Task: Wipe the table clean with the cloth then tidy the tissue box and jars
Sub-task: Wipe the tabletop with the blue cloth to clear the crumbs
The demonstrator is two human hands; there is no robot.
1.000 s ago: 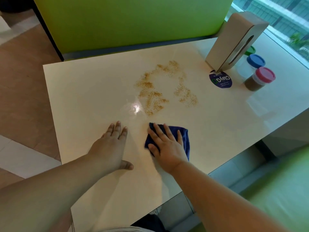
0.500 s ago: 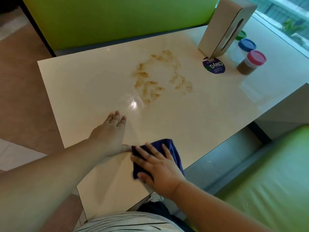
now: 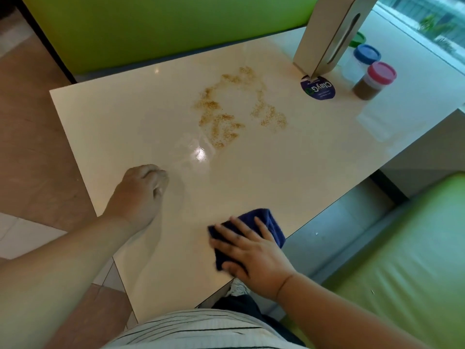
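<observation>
My right hand (image 3: 251, 255) presses flat on a dark blue cloth (image 3: 270, 224) near the front edge of the cream table (image 3: 120, 117). My left hand (image 3: 139, 191) rests on the table to the left, its fingers curled into a loose fist with nothing in it. Brown crumbs (image 3: 234, 114) are scattered across the table's middle, well beyond both hands. At the far right corner a tall beige tissue box (image 3: 329, 31) stands upright. Beside it are a pink-lidded jar (image 3: 375, 83) with brown contents, a blue-lidded jar (image 3: 363, 56) and a green lid (image 3: 358, 39) partly hidden behind the box.
A round purple sticker (image 3: 318, 88) lies at the foot of the tissue box. Green bench seats stand behind the table (image 3: 163, 28) and at my right (image 3: 402, 260). A window ledge (image 3: 427, 54) runs along the far right. Brown floor (image 3: 32, 134) lies on the left.
My right hand has stayed near the front edge with the cloth after sliding it back from the middle. My left hand's fingers have curled from flat into a fist.
</observation>
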